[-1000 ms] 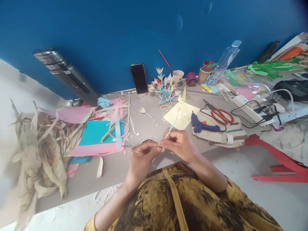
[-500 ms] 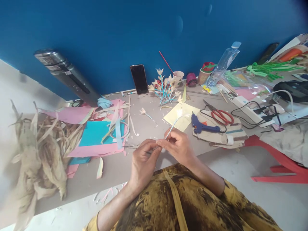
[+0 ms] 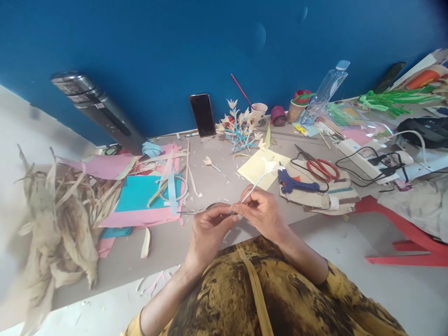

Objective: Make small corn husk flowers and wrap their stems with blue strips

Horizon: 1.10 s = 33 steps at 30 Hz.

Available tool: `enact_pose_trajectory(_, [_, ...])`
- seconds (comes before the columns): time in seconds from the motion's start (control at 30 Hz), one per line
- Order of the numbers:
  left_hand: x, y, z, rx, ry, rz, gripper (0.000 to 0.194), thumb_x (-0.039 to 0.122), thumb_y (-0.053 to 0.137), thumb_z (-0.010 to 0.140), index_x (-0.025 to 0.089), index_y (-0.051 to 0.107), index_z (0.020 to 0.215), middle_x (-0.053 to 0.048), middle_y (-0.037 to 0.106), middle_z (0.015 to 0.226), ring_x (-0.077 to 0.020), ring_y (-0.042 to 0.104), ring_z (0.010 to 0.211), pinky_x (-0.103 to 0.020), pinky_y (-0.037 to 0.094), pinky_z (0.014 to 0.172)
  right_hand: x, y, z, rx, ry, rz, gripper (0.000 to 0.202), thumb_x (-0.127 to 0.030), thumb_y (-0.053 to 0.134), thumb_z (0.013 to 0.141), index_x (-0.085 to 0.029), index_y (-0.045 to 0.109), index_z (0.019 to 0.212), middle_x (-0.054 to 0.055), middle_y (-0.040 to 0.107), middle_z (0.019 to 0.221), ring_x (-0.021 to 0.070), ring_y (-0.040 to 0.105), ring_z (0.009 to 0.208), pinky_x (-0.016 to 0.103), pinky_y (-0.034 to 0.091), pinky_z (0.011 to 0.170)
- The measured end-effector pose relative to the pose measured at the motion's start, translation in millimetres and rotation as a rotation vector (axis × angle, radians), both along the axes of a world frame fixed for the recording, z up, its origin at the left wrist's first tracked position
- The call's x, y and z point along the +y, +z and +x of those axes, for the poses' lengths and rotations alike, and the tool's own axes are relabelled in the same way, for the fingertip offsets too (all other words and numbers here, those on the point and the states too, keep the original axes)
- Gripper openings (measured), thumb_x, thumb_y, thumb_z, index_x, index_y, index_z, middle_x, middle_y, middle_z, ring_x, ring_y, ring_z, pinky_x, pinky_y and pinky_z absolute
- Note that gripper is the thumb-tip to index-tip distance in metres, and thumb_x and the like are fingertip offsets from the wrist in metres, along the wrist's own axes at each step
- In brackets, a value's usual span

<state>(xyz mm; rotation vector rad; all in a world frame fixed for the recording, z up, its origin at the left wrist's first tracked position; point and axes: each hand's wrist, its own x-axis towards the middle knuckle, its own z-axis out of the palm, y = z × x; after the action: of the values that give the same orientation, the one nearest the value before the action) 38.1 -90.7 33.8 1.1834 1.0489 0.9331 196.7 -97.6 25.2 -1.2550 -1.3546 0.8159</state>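
Pinched in my right hand [image 3: 262, 212] is a thin stem wrapped in pale blue, which slants up to a cream husk flower [image 3: 270, 166] above the yellow paper [image 3: 257, 164]. My left hand [image 3: 212, 228] is closed, its fingertips meeting those of my right hand at the lower end of the stem; thin wires stick out to its left. A similar single flower [image 3: 210, 162] lies on the table [image 3: 206, 184]. Behind it stands a bunch of cream flowers on blue stems [image 3: 240, 128].
Dried husks [image 3: 73, 224], pink and blue paper [image 3: 138, 191] and a tape ring lie at the left. On the right are a blue glue gun [image 3: 299, 183], red-handled scissors [image 3: 324, 169] and a power strip [image 3: 367, 161]. A phone [image 3: 202, 115] leans on the wall.
The held stem's flower end, blurred before, now shows clearly and sits slightly further right. Both hands have stayed in nearly the same place.
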Motion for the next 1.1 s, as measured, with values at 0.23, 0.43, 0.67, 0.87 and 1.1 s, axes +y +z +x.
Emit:
enact_pose_trajectory(0.23, [-2, 4.7, 2, 0.034, 0.073, 0.046, 0.007, 0.024, 0.077, 0.074, 0.018, 0.079, 0.074, -0.005, 0.073, 0.082, -0.0176, 0.065, 0.080, -0.027, 0.050, 0.076, 0, -1.9, 1, 0.114, 0.020, -0.083, 0.036, -0.043, 0.079, 0.077, -0.019, 0.059, 0.060, 0.000, 0.059, 0.065, 0.0127, 0.052, 0.059, 0.026, 0.040, 0.054])
enact_pose_trajectory(0.43, [-1, 0.1, -1, -0.011, 0.075, -0.054, 0.009, 0.026, 0.080, 0.072, 0.017, 0.078, 0.074, -0.004, 0.072, 0.080, -0.0144, 0.061, 0.074, -0.024, 0.047, 0.070, 1, -6.6, 8, 0.174, 0.178, -0.180, 0.030, -0.049, 0.071, 0.085, -0.019, 0.071, 0.081, 0.002, 0.066, 0.072, 0.0151, 0.057, 0.066, 0.026, 0.044, 0.058])
enact_pose_trajectory(0.67, [2, -8.3, -3, -0.048, 0.056, -0.048, 0.013, 0.030, 0.080, 0.073, 0.018, 0.079, 0.077, -0.005, 0.073, 0.084, -0.0148, 0.060, 0.071, -0.026, 0.049, 0.067, -3, -2.7, 7, -0.154, 0.064, 0.081, 0.025, -0.038, 0.064, 0.094, -0.021, 0.064, 0.076, 0.004, 0.065, 0.078, 0.0179, 0.061, 0.075, 0.031, 0.047, 0.071])
enact_pose_trajectory(0.87, [6, 0.2, -6, 0.059, 0.055, -0.041, 0.013, 0.031, 0.078, 0.073, 0.018, 0.079, 0.073, -0.003, 0.071, 0.070, -0.0144, 0.060, 0.063, -0.025, 0.047, 0.062, -2, -5.2, 10, -0.210, 0.123, 0.115, 0.023, -0.035, 0.059, 0.098, -0.022, 0.063, 0.079, 0.005, 0.067, 0.082, 0.0183, 0.063, 0.079, 0.032, 0.048, 0.074])
enact_pose_trajectory(1.1, [3, 0.5, -3, 0.042, 0.100, -0.088, 0.014, 0.031, 0.076, 0.076, 0.017, 0.075, 0.075, 0.000, 0.064, 0.061, -0.0115, 0.053, 0.059, -0.023, 0.043, 0.061, 0, -4.9, 10, -0.098, 0.171, 0.126, 0.022, -0.035, 0.061, 0.097, -0.020, 0.066, 0.082, 0.005, 0.066, 0.084, 0.0170, 0.063, 0.078, 0.030, 0.049, 0.073])
